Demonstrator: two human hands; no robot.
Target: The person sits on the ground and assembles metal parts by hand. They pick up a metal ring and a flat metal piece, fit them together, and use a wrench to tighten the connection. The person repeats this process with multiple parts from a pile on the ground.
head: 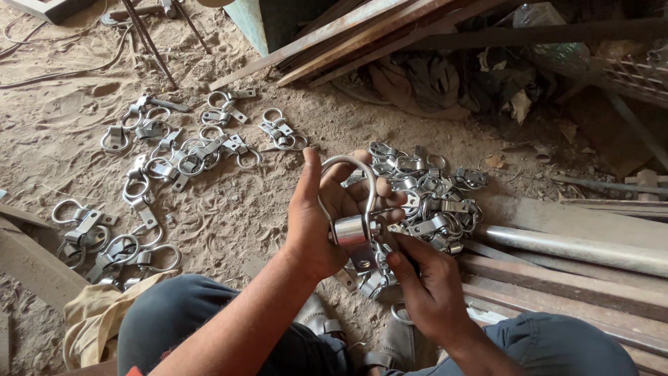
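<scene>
Closest to the camera are the person's knees in dark trousers (174, 313) and grey sandals (327, 327) on the sandy floor (229, 209), with a tan cloth (97, 320) bunched up by the left knee. No boxes or bins anywhere; everything just lies loose on the dirt.

The left hand (320, 216) is wrapped around a shiny metal clamp (351, 233), a curved hook rising out of a short band, held upright between thumb and fingers. The right hand (428, 282) is pinched shut on the clamp's lower end, fingertips right at the flat tab under the band. What exactly those fingertips hold is hard to make out, since the hand covers it.

Right behind the hands sits a pile of the same clamps (431, 202), partly hidden by the left hand. To the right lie a grey pipe (577, 247) and rusty flat bars (557, 285), cut off at the edge.

Further left, more finished clamps (174, 157) are scattered across the sand. At the back, long rusty steel strips (362, 31) lean over dark rags (424, 83), and that corner is too shadowy to read.
</scene>
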